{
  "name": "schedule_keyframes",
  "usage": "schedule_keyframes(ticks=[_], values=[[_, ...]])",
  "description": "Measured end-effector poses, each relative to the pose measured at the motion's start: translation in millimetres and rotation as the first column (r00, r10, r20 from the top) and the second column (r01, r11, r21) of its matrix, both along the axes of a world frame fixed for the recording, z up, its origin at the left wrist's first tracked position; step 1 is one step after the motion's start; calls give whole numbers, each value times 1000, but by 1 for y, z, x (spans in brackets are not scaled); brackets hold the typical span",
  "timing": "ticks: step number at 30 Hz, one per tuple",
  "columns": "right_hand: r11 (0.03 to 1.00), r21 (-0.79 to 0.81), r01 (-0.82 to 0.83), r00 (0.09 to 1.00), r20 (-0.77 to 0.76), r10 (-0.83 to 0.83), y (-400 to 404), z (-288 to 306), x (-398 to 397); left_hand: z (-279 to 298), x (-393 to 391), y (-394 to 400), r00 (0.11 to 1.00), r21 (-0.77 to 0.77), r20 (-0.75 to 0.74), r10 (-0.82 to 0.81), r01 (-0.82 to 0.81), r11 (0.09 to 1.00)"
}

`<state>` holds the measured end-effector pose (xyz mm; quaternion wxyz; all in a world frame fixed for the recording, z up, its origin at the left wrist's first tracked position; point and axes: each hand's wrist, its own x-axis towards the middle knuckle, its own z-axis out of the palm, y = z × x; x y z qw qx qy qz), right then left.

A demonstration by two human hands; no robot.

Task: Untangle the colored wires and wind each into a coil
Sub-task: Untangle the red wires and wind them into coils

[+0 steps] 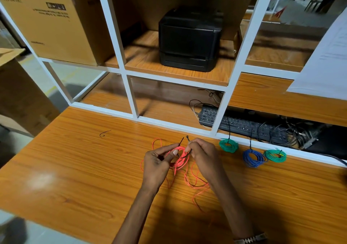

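Both hands, left hand (156, 164) and right hand (201, 155), pinch a black cable tie (185, 154) around the red wire coil (179, 160); next, probably thread and cinch it.

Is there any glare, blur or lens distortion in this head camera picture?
Head view: a soft glare patch on the table at left; white frame bars bow from wide-angle distortion; the top right background is smeared; hands and red wire are fairly sharp.

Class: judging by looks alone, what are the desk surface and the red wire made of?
Desk surface: looks like wood-grain laminate, semi-glossy; printed grain lines and a soft glare patch suggest it.
Red wire: seemingly a thin plastic-insulated wire, smooth and flexible; it bends in loose loops between the hands. Its core isn't visible.
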<state>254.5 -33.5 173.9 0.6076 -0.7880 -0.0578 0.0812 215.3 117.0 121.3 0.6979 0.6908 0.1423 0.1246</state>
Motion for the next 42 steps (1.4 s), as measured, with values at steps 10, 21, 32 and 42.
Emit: schedule_keyframes(ticks=[10, 21, 32, 42], values=[[998, 26, -58, 997, -45, 59, 5, -2, 1, 0, -2, 2, 1000, -26, 20, -24, 24, 999], [990, -90, -109, 983, -160, 93, 3, -4, 1, -1, -1, 2, 998, -5, 40, -43, 43, 999], [941, -178, -287, 951, -170, 258, -15, -6, 13, 3, -4, 9, 979, 99, -3, -205, 204, 974], [963, -229, -142, 966, 179, 185, -23, 1, 17, 17, -8, 15, 969, -26, 65, -237, 239, 971]])
